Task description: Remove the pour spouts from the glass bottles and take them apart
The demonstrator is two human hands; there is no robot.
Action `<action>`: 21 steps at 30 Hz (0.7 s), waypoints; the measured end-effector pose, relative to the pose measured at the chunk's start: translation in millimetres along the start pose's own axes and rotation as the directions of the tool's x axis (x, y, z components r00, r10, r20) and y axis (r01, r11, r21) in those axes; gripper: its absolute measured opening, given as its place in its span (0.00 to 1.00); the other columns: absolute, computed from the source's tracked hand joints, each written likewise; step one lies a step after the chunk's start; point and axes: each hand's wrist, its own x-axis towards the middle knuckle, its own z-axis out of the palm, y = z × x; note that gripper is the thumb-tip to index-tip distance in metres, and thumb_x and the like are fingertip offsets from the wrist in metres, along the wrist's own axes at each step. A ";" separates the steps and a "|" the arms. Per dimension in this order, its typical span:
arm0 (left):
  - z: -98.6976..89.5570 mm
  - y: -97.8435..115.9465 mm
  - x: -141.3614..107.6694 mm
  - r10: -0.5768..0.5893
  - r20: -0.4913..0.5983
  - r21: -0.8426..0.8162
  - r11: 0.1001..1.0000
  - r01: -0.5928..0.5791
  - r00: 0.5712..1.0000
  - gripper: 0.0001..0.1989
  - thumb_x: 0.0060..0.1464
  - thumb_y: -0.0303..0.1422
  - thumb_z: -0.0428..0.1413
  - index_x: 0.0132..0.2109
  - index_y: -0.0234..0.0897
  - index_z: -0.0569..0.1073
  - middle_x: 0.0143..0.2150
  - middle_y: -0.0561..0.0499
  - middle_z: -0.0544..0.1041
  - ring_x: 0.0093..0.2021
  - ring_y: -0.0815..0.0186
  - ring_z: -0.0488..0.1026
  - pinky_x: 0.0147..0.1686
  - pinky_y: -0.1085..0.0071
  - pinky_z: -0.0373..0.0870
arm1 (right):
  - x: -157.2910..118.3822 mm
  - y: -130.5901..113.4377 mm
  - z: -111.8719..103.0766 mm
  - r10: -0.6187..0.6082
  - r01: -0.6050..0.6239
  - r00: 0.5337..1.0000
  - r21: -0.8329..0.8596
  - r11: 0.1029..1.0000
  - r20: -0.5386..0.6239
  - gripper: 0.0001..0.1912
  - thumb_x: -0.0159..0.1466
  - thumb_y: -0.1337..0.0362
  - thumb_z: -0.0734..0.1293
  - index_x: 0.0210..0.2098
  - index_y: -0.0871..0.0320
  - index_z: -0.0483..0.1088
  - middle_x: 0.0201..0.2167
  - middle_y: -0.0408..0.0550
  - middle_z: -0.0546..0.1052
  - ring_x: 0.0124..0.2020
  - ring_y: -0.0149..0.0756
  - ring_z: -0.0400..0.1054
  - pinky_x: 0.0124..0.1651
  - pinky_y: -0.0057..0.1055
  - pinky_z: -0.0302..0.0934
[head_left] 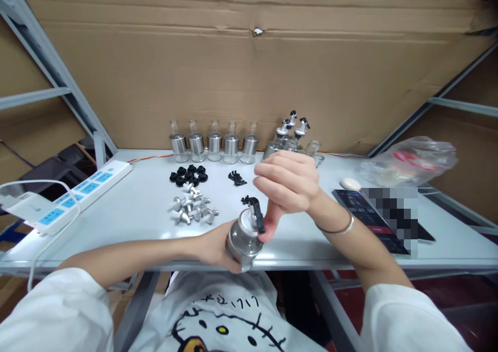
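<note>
My left hand [218,245] is wrapped around a glass oil bottle [245,245] with a metal sleeve, held at the table's front edge. On its mouth sits a silver pour spout [248,221] with a black flip cap [257,214]. Above and to the right, my right hand [288,183] has its fingers curled in, and its thumb points down against the black cap. Nothing shows inside the curled fingers. Just behind the bottle lie tiny black pieces [245,200]. Left of it is a pile of silver spouts [194,205].
Black stoppers [189,175] and small black caps [236,178] lie farther back. Several open bottles [215,143] line the back edge, beside bottles with spouts [300,130]. A power strip [85,193] lies left; a phone [369,219], white oval object [350,184] and plastic bag [412,160] lie right.
</note>
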 end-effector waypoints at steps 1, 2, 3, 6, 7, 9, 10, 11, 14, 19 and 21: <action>0.4 0.5 0.4 0.008 0.010 -0.012 1.000 -0.008 1.000 0.25 0.31 0.29 0.62 0.42 0.36 0.67 0.37 0.51 0.70 0.35 0.62 0.67 0.37 0.65 0.65 | 1.0 0.6 -0.7 0.002 -0.002 1.000 0.000 1.000 -0.009 0.29 0.62 0.35 0.53 0.26 0.53 0.66 0.21 0.42 0.70 0.20 0.28 0.60 0.22 0.29 0.56; 0.7 1.1 0.9 0.027 0.020 -0.025 0.999 -0.027 0.999 0.25 0.31 0.28 0.61 0.42 0.36 0.67 0.36 0.52 0.70 0.34 0.63 0.66 0.36 0.65 0.65 | 2.0 0.4 -1.0 -0.010 0.010 1.000 0.001 1.000 -0.029 0.28 0.62 0.36 0.53 0.26 0.52 0.65 0.21 0.41 0.69 0.19 0.28 0.58 0.21 0.29 0.55; 0.9 2.0 1.4 0.055 0.026 -0.038 0.998 -0.054 0.998 0.26 0.31 0.28 0.61 0.43 0.36 0.67 0.36 0.52 0.70 0.33 0.64 0.66 0.35 0.66 0.64 | 2.9 -0.6 -0.8 -0.034 0.034 0.998 0.000 0.999 -0.047 0.28 0.62 0.37 0.54 0.25 0.52 0.65 0.21 0.41 0.69 0.19 0.28 0.58 0.21 0.29 0.54; 1.1 4.7 2.3 0.132 0.045 -0.070 0.989 -0.128 0.990 0.26 0.32 0.26 0.61 0.44 0.37 0.67 0.35 0.52 0.69 0.33 0.66 0.65 0.36 0.67 0.64 | 4.6 -5.9 2.1 -0.107 0.106 0.993 -0.008 0.994 -0.056 0.26 0.64 0.39 0.54 0.26 0.53 0.65 0.22 0.41 0.70 0.20 0.28 0.60 0.21 0.28 0.54; 0.9 5.3 2.4 0.142 0.049 -0.071 0.988 -0.138 0.989 0.26 0.32 0.26 0.61 0.44 0.36 0.67 0.36 0.52 0.69 0.33 0.65 0.65 0.36 0.66 0.65 | 4.4 -7.9 3.4 -0.104 0.104 0.994 0.001 0.995 -0.028 0.26 0.64 0.39 0.54 0.27 0.53 0.65 0.22 0.41 0.71 0.20 0.28 0.60 0.21 0.28 0.55; 0.5 5.4 2.3 0.142 0.056 -0.071 0.988 -0.138 0.988 0.25 0.33 0.27 0.61 0.44 0.36 0.67 0.37 0.51 0.69 0.34 0.65 0.66 0.36 0.66 0.65 | 2.7 -10.9 5.5 -0.046 0.044 0.997 0.040 0.998 0.065 0.28 0.64 0.37 0.51 0.26 0.53 0.66 0.21 0.41 0.70 0.19 0.28 0.60 0.20 0.28 0.55; 0.2 4.8 2.4 0.143 0.056 -0.074 0.988 -0.139 0.988 0.25 0.34 0.27 0.62 0.43 0.36 0.67 0.37 0.51 0.69 0.35 0.64 0.66 0.36 0.66 0.65 | 1.4 -12.0 5.9 -0.010 0.004 0.993 0.056 0.998 0.115 0.30 0.64 0.36 0.50 0.26 0.53 0.65 0.20 0.41 0.69 0.18 0.28 0.59 0.20 0.28 0.54; -0.1 3.6 2.5 0.144 0.055 -0.079 0.987 -0.139 0.988 0.25 0.34 0.27 0.62 0.43 0.36 0.67 0.38 0.50 0.69 0.35 0.64 0.66 0.36 0.66 0.65 | -0.1 -12.9 5.9 0.022 -0.032 0.987 0.064 0.997 0.159 0.32 0.63 0.35 0.48 0.25 0.53 0.65 0.19 0.42 0.68 0.18 0.28 0.59 0.19 0.29 0.54; -0.7 -1.3 3.6 0.147 0.061 -0.088 0.986 -0.141 0.987 0.26 0.33 0.27 0.63 0.44 0.37 0.67 0.37 0.51 0.70 0.35 0.64 0.66 0.37 0.66 0.66 | -2.9 -15.1 4.3 0.037 -0.044 0.986 0.039 0.998 0.165 0.32 0.64 0.36 0.48 0.25 0.53 0.66 0.18 0.42 0.67 0.18 0.28 0.59 0.20 0.29 0.54; -0.8 -5.4 4.1 0.149 0.069 -0.086 0.986 -0.143 0.986 0.26 0.31 0.26 0.62 0.43 0.37 0.67 0.38 0.51 0.70 0.35 0.65 0.66 0.36 0.67 0.66 | 0.5 -17.6 3.5 -0.070 0.070 0.998 -0.019 0.997 -0.007 0.25 0.66 0.43 0.55 0.25 0.55 0.65 0.16 0.41 0.63 0.18 0.29 0.58 0.20 0.29 0.53; -0.6 -4.6 3.4 0.136 0.059 -0.084 0.988 -0.131 0.989 0.26 0.31 0.26 0.62 0.43 0.37 0.67 0.38 0.52 0.70 0.35 0.65 0.66 0.36 0.67 0.66 | 2.4 -17.9 4.0 -0.071 0.071 0.997 -0.025 0.997 -0.011 0.24 0.66 0.45 0.56 0.25 0.55 0.65 0.15 0.40 0.62 0.18 0.29 0.57 0.20 0.29 0.53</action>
